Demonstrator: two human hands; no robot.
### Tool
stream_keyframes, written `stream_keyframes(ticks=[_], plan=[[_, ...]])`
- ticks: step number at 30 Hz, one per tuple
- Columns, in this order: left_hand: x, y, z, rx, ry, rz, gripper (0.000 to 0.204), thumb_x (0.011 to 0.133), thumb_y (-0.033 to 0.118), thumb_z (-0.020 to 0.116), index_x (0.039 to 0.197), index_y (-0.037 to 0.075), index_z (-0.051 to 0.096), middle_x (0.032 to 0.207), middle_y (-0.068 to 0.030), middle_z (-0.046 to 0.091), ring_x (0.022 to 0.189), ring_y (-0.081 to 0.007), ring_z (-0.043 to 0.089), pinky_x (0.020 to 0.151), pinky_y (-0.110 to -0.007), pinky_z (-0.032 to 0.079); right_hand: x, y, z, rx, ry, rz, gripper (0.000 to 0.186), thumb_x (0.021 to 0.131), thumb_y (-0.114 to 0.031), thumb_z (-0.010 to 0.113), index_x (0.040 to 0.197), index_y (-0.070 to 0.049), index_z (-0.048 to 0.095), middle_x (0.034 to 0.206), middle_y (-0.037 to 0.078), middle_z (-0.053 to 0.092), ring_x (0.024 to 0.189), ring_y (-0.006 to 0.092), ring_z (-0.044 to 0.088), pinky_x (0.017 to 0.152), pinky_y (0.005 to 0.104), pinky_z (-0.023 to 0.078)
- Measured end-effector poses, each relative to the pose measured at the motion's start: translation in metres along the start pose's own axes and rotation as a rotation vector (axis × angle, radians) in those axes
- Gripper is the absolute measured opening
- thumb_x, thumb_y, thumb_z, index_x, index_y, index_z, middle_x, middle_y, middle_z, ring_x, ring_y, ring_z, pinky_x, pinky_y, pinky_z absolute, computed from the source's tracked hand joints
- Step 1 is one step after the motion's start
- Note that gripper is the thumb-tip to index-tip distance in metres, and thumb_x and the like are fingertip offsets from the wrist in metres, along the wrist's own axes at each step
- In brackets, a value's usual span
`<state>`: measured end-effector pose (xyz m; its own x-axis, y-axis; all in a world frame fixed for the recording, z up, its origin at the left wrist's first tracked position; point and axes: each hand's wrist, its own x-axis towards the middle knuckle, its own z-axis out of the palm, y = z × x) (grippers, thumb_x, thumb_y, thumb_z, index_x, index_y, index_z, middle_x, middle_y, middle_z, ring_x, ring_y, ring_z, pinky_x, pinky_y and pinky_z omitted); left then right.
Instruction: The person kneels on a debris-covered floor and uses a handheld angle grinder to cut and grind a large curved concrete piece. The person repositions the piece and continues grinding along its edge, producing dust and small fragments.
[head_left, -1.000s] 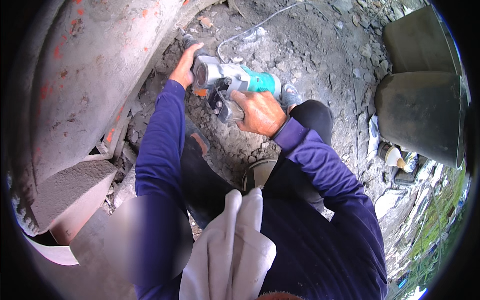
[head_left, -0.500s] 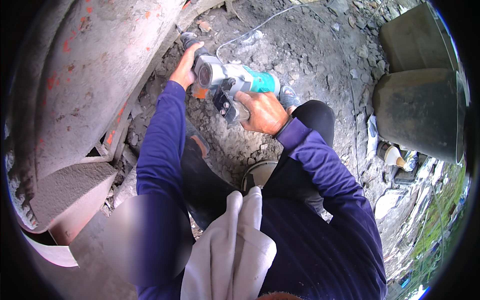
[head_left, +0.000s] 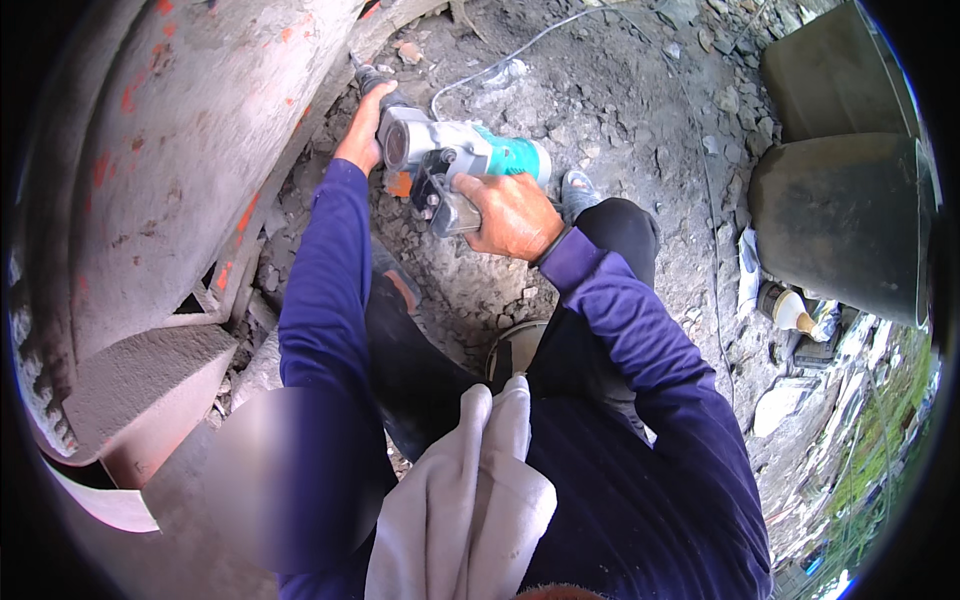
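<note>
My left hand point(head_left: 365, 125) grips the dark front barrel of a grey and teal power tool point(head_left: 505, 152), whose bit points up-left at the lower edge of a large grey, dust-coated curved structure point(head_left: 210, 150) flecked with orange. My right hand point(head_left: 510, 215) is closed around the tool's rear handle, below the motor housing. Beneath lies rubble-strewn grey ground point(head_left: 640, 140). Both my purple-sleeved forearms reach up from the lower edge, and a pale cloth point(head_left: 460, 510) hangs in front of my dark shirt.
A cord point(head_left: 500, 62) curves over the rubble. Two dark containers point(head_left: 840, 220) stand at right, with a bottle-shaped item point(head_left: 785, 310) below. An angular block point(head_left: 145, 390) lies lower left. My feet and a round object point(head_left: 515, 340) are between or beside my legs. Grass shows far right.
The tool and both my hands have shifted slightly up and to the left, toward the curved structure. My grip looks the same.
</note>
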<state>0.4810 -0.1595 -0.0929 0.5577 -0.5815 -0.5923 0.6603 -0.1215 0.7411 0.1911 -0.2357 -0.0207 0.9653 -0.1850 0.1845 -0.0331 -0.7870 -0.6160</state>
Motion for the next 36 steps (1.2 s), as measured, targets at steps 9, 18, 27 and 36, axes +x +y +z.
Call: stream_keyframes(ticks=[9,18,27,36], plan=[[0.012,-0.002,-0.019,0.108,-0.007,-0.068,0.038,0.091,0.045,0.075,0.108,0.011,0.068,0.095,-0.0102,0.074,0.08,-0.0251,0.073,0.077,-0.042,0.061,0.034,-0.013,0.005,0.043,-0.047,0.137,0.043,0.073,-0.022,0.081,0.109,-0.004,0.065,0.082,0.02,0.073,0.084,0.0425,0.074,0.076,0.0526,0.058],[-0.018,-0.014,-0.019,0.042,-0.015,-0.141,0.037,0.096,0.05,0.069,0.105,0.014,0.069,0.094,-0.0055,0.074,0.082,-0.0243,0.073,0.08,-0.043,0.061,-0.018,-0.015,0.01,0.113,-0.01,0.086,0.055,0.072,-0.025,0.083,0.118,-0.001,0.064,0.082,0.023,0.072,0.081,0.0431,0.073,0.073,0.0516,0.058],[-0.008,-0.008,0.04,-0.109,-0.051,0.048,0.033,0.095,0.047,0.067,0.092,0.014,0.065,0.084,-0.0066,0.07,0.076,-0.0257,0.071,0.076,-0.043,0.06,-0.037,-0.01,-0.016,0.292,0.256,0.155,0.043,0.073,-0.014,0.082,0.112,0.0,0.071,0.09,0.024,0.073,0.085,0.044,0.073,0.077,0.0489,0.058],[-0.008,-0.003,0.02,-0.237,-0.061,-0.09,0.049,0.091,0.042,0.075,0.118,0.009,0.052,0.094,-0.0215,0.07,0.084,-0.0336,0.073,0.08,-0.051,0.062,-0.027,0.02,-0.016,0.069,0.006,-0.055,0.052,0.067,-0.017,0.079,0.114,-0.003,0.064,0.087,0.02,0.071,0.084,0.0415,0.071,0.073,0.05,0.056]])
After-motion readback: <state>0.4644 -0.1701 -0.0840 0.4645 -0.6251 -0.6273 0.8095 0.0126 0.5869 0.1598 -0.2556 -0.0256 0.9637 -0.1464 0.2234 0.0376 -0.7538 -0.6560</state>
